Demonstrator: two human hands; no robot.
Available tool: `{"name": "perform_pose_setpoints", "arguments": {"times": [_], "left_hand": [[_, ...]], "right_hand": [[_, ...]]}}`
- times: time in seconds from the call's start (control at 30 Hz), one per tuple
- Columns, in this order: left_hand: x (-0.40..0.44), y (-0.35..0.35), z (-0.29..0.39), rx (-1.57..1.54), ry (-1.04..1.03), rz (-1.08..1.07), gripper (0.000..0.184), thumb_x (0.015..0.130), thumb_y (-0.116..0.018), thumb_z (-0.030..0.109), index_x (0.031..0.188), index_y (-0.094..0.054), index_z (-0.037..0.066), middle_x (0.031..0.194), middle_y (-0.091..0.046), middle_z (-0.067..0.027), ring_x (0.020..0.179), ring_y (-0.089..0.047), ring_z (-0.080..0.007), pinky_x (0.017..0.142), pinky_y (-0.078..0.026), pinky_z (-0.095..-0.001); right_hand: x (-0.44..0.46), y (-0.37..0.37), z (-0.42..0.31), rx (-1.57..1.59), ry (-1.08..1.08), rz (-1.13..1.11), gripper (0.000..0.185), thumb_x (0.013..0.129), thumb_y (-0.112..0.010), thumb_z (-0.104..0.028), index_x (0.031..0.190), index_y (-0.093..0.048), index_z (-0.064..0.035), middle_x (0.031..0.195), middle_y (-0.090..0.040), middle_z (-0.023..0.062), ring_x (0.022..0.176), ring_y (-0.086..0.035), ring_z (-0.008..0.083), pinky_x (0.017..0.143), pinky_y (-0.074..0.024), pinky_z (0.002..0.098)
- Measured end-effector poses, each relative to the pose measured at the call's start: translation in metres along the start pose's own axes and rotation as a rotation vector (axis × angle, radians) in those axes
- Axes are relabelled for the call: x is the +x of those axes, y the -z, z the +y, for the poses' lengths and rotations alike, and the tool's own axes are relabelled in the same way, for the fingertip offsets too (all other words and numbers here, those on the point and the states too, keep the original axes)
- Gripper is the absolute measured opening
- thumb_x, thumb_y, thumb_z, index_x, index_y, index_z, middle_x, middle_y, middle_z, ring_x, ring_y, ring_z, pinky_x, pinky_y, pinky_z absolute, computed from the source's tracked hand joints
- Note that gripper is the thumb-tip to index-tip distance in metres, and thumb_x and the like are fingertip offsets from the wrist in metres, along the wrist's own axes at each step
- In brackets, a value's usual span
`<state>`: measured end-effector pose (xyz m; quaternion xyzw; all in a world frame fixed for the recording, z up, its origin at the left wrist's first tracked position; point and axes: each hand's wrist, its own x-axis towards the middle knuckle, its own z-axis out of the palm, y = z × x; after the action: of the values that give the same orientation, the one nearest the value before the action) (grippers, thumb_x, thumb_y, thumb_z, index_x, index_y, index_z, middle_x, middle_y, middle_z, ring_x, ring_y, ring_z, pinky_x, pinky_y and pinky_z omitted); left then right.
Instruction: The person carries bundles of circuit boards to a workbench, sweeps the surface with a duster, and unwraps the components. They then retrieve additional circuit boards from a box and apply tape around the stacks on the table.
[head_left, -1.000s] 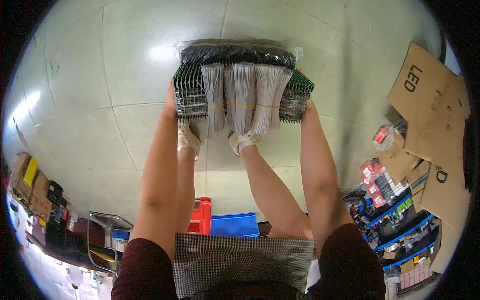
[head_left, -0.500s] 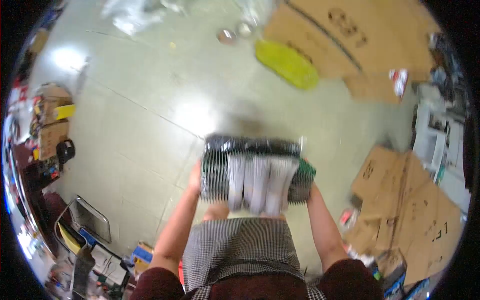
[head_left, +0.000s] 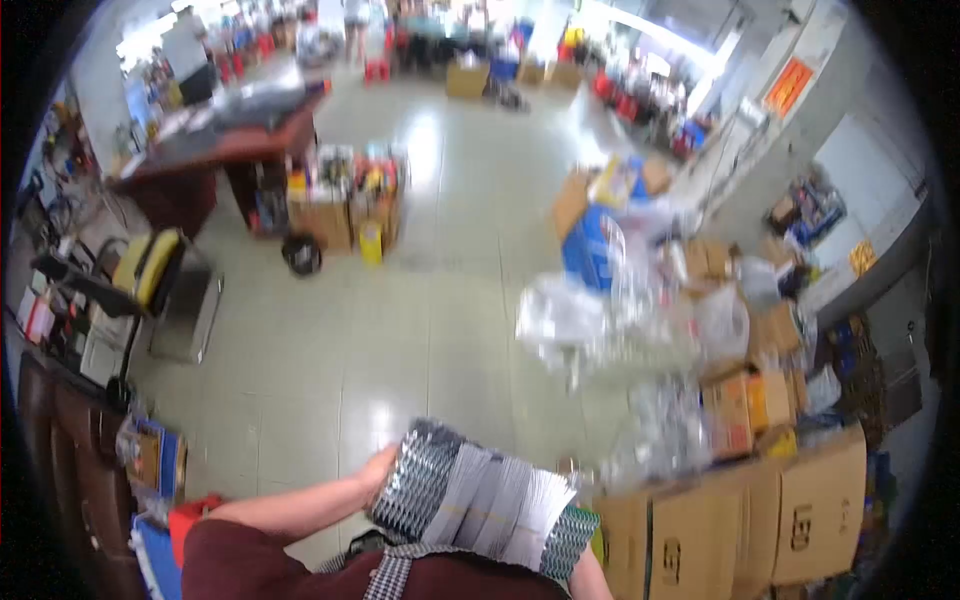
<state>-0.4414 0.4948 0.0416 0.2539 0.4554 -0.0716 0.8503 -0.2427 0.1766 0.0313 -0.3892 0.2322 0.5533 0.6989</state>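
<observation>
A wide stack of thin dark-green and silvery pieces (head_left: 412,490) is held low in front of my body. White paper-like strips (head_left: 490,503) stand out in a band across its middle. Around the stack's left end is my left hand (head_left: 378,474), closed on it with most fingers hidden behind. My right hand (head_left: 585,572) grips the other end near the bottom of the view, largely covered by the stack. The bundle is tilted, left end higher, and blurred, so the exact kind of the pieces cannot be told.
Flattened cardboard (head_left: 705,530) stands at my right, with clear plastic bags (head_left: 650,430) and cartons beyond it. A brown desk (head_left: 235,145), a yellow-backed chair (head_left: 150,270) and filled cardboard boxes (head_left: 320,220) are at the left. Tiled floor (head_left: 430,330) stretches ahead.
My view has swung up from the floor and turned, bringing the room ahead into sight. The stack, still in both hands, now appears lower and tilted.
</observation>
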Motion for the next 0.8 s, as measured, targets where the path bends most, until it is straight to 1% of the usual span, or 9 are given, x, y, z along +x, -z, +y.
{"name": "perform_pose_setpoints", "arguments": {"times": [0.17, 0.2, 0.23, 0.37, 0.5, 0.53, 0.63, 0.73, 0.8], "left_hand": [[0.032, -0.082, 0.188, -0.064, -0.225, -0.142, 0.032, 0.091, -0.034, 0.021, 0.1, -0.058, 0.001, 0.088, -0.064, -0.0081, 0.073, -0.063, -0.0179, 0.069, -0.054, -0.0321], [0.042, -0.09, 0.217, -0.06, -0.26, -0.087, 0.033, 0.091, -0.033, 0.021, 0.099, -0.058, 0.002, 0.087, -0.064, -0.0079, 0.072, -0.063, -0.0181, 0.067, -0.054, -0.0325], [0.027, -0.067, 0.204, -0.081, -0.333, -0.057, 0.033, 0.092, -0.032, 0.021, 0.098, -0.058, 0.002, 0.085, -0.064, -0.0078, 0.071, -0.063, -0.0183, 0.065, -0.054, -0.0329], [0.071, -0.094, 0.298, -0.154, -0.377, -0.065, 0.036, 0.092, -0.028, 0.024, 0.098, -0.058, 0.003, 0.083, -0.064, -0.0074, 0.069, -0.063, -0.0181, 0.064, -0.055, -0.0335], [0.134, -0.125, 0.396, -0.197, -0.426, 0.03, 0.039, 0.093, -0.026, 0.025, 0.102, -0.057, 0.004, 0.089, -0.064, -0.0091, 0.074, -0.063, -0.0187, 0.068, -0.053, -0.0321], [0.159, -0.126, 0.43, -0.191, -0.418, -0.078, 0.04, 0.093, -0.024, 0.026, 0.104, -0.056, 0.005, 0.092, -0.064, -0.0095, 0.079, -0.063, -0.0184, 0.073, -0.052, -0.0325], [0.225, -0.166, 0.535, -0.153, -0.527, -0.044, 0.036, 0.092, -0.031, 0.027, 0.099, -0.058, 0.004, 0.087, -0.063, -0.0064, 0.075, -0.061, -0.0149, 0.071, -0.052, -0.0314], [0.304, -0.199, 0.643, -0.116, -0.439, -0.224, 0.035, 0.092, -0.031, 0.026, 0.099, -0.057, 0.004, 0.086, -0.062, -0.0056, 0.074, -0.06, -0.0151, 0.07, -0.051, -0.03], [0.347, -0.238, 0.707, -0.126, -0.363, -0.139, 0.035, 0.092, -0.032, 0.027, 0.1, -0.058, 0.004, 0.088, -0.063, -0.0064, 0.077, -0.06, -0.0167, 0.072, -0.051, -0.0316]], "right_hand": [[0.115, -0.118, -0.156, -0.044, 0.021, -0.205, 0.053, 0.089, -0.035, -0.053, 0.104, -0.056, -0.0069, 0.092, -0.061, 0.0069, 0.082, -0.061, 0.0194, 0.072, -0.0512, 0.0356], [0.13, -0.142, -0.182, -0.045, 0.022, -0.241, 0.053, 0.089, -0.035, -0.053, 0.104, -0.056, -0.0068, 0.092, -0.061, 0.007, 0.082, -0.061, 0.0195, 0.073, -0.0512, 0.0357], [0.138, -0.155, -0.183, -0.068, 0.028, -0.272, 0.053, 0.089, -0.035, -0.053, 0.104, -0.056, -0.0068, 0.092, -0.061, 0.007, 0.082, -0.061, 0.0196, 0.073, -0.0511, 0.0357], [0.216, -0.227, -0.279, -0.122, -0.002, -0.337, 0.053, 0.089, -0.034, -0.053, 0.104, -0.056, -0.0067, 0.093, -0.061, 0.0072, 0.082, -0.061, 0.0198, 0.073, -0.051, 0.0359], [0.311, -0.294, -0.368, -0.156, -0.014, -0.391, 0.053, 0.089, -0.034, -0.053, 0.105, -0.056, -0.0066, 0.093, -0.061, 0.0073, 0.083, -0.061, 0.0201, 0.074, -0.0509, 0.0361], [0.335, -0.31, -0.394, -0.153, -0.016, -0.397, 0.054, 0.089, -0.034, -0.053, 0.105, -0.056, -0.0066, 0.094, -0.061, 0.0073, 0.083, -0.061, 0.0202, 0.074, -0.0509, 0.0362], [0.403, -0.361, -0.476, -0.151, 0.005, -0.406, 0.054, 0.089, -0.034, -0.053, 0.105, -0.055, -0.0065, 0.094, -0.061, 0.0075, 0.083, -0.061, 0.0204, 0.074, -0.0508, 0.0363], [0.451, -0.403, -0.561, -0.117, 0.052, -0.392, 0.054, 0.089, -0.034, -0.053, 0.106, -0.055, -0.0064, 0.095, -0.061, 0.0076, 0.083, -0.06, 0.0206, 0.074, -0.0507, 0.0365], [0.474, -0.421, -0.616, -0.073, 0.09, -0.377, 0.054, 0.089, -0.034, -0.053, 0.106, -0.055, -0.0063, 0.095, -0.061, 0.0077, 0.084, -0.06, 0.0207, 0.075, -0.0507, 0.0366]]}}
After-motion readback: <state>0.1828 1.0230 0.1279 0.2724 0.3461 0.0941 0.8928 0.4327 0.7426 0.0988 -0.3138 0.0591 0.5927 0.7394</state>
